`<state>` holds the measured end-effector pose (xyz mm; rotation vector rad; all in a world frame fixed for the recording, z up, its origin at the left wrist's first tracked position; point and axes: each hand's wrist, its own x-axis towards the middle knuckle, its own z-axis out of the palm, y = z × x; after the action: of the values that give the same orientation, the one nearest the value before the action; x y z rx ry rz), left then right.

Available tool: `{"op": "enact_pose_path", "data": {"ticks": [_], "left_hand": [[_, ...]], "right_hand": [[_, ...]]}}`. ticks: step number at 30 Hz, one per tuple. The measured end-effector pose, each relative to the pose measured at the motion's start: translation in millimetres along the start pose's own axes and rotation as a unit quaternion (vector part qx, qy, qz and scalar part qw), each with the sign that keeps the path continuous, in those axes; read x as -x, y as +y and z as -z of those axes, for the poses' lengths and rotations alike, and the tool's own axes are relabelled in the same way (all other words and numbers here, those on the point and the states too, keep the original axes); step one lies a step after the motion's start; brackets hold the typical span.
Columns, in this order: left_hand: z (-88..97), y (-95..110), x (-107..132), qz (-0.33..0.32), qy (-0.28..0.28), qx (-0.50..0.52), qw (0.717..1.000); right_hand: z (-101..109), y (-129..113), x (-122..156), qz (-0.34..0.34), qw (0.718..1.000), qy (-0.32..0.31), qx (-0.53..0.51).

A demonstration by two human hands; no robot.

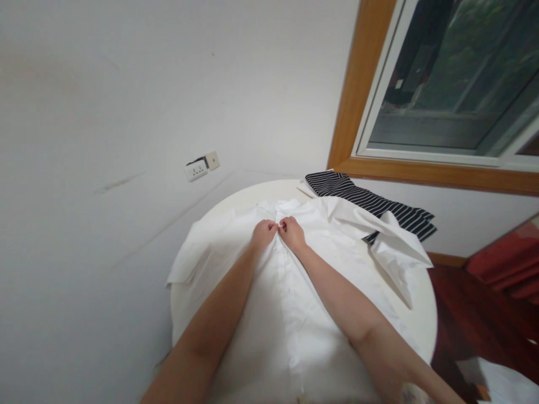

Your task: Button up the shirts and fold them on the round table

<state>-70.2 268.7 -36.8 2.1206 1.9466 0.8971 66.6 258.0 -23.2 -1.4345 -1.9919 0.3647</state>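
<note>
A white shirt [252,314] lies spread over a round white table [426,314], its collar end toward the wall and its front band running down the middle toward me. Both hands meet on that band, just below the collar. My left hand [265,233] is closed in a pinch on the shirt's front edge. Close beside it, my right hand [292,233] pinches the edge from the other side. Whether a button sits between the fingertips is too small to tell. One sleeve [391,241] lies crumpled at the table's right side.
Black-and-white striped cloth [370,202] lies at the table's back right, partly under the sleeve. A wall socket [196,170] is behind the table at left. A wood-framed window [446,165] is at right. White cloth [499,379] is low on the right, above the dark red floor [471,314].
</note>
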Motion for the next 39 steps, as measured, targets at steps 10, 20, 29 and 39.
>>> {"op": "enact_pose_path", "data": {"ticks": [10, 20, 29, 39], "left_hand": [[2.8, 7.1, 2.6, 0.014, -0.001, -0.033, 0.999], [4.6, 8.2, 3.8, 0.020, 0.000, -0.045, 0.999], [3.9, 3.2, 3.0, 0.010, -0.006, -0.041, 0.999], [2.8, 1.3, 4.4, -0.009, -0.014, -0.044, 0.999]], "right_hand": [[-6.4, 7.0, -1.6, 0.021, 1.000, 0.003, -0.014], [-3.6, 10.8, 1.5, 0.059, 0.998, -0.012, -0.017], [5.1, 9.2, -7.0, 0.016, 0.999, -0.037, 0.003], [1.9, -2.1, -12.5, 0.017, 0.987, -0.097, 0.124]]}}
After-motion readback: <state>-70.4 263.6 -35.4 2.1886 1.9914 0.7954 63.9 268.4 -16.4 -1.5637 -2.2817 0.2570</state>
